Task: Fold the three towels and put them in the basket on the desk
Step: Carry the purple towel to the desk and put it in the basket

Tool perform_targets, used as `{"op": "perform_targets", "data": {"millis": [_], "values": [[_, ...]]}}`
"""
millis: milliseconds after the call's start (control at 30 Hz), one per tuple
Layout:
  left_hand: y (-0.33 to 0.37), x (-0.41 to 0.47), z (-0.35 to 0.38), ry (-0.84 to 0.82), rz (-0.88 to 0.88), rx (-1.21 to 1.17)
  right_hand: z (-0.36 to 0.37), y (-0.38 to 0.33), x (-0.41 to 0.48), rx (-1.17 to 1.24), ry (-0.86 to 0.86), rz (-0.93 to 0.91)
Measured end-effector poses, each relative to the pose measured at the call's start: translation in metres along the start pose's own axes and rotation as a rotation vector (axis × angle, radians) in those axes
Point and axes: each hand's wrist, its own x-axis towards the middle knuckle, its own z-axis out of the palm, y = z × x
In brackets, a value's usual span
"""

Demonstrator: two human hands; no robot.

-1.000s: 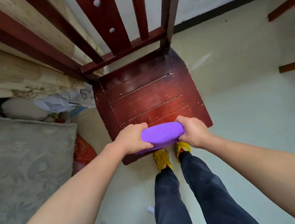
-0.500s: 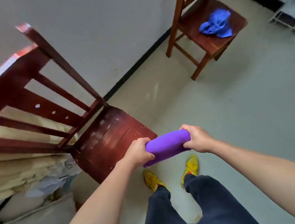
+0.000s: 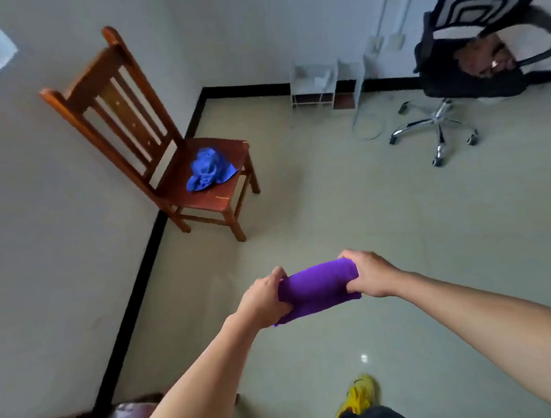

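Holding a folded purple towel [image 3: 319, 288] by its two ends, the person keeps it in the air above the floor [image 3: 350, 202], clear of any surface. The left grip [image 3: 264, 301] is clamped on the left end, fingers curled under and thumb over. The right grip [image 3: 368, 275] is clamped on the right end in the same way. Judgement: the two-ended hold is there to keep the layers pressed together so the fold does not fall open while the bundle is carried; one end alone would likely let it sag.

A blue towel [image 3: 209, 169] lies crumpled on the seat of a wooden chair [image 3: 117, 89] against the wall, well apart from the hands. It is plainly unfolded and appears to be waiting its turn. A third towel is not in view. Neither the basket nor the table is in view, so the drop-off point cannot be located from here.

An office chair [image 3: 439, 121] stands near the far wall, beside a white wire rack [image 3: 315, 85]. One yellow shoe [image 3: 360, 398] shows at the lower edge.

Assessment: the step in hand looks like transport of the first folded towel to the basket; the task is at an early stage. Risk noted: loosening either end before the bundle is set down could undo the fold.
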Motion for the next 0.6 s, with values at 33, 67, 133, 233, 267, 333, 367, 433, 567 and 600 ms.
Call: {"op": "perform_targets", "data": {"millis": [33,67,133,233,267,333,367,433,567,600], "values": [[0.025,0.018,-0.002,-0.012,0.018,0.009,-0.024,0.015,0.000,0.017,0.029,0.021],[0.055,0.041,-0.005,-0.024,0.047,0.020,-0.051,0.035,0.002,0.038,0.060,0.050],[0.103,0.075,-0.012,-0.052,0.102,0.047,-0.095,0.066,0.003,0.066,0.104,0.098],[0.165,0.133,-0.024,-0.090,0.176,0.075,-0.151,0.109,0.010,0.132,0.175,0.150],[0.184,0.155,-0.026,-0.096,0.205,0.094,-0.168,0.123,0.013,0.156,0.196,0.173],[0.221,0.197,-0.031,-0.119,0.254,0.115,-0.200,0.152,0.021,0.193,0.246,0.216],[0.242,0.221,-0.032,-0.140,0.283,0.131,-0.218,0.167,0.026,0.206,0.276,0.240],[0.282,0.263,-0.033,-0.165,0.341,0.154,-0.250,0.195,0.035,0.230,0.323,0.275],[0.378,0.345,-0.037,-0.228,0.484,0.237,-0.321,0.253,0.040,0.355,0.449,0.364],[0.404,0.362,-0.036,-0.255,0.524,0.275,-0.336,0.268,0.038,0.399,0.483,0.398]]}}
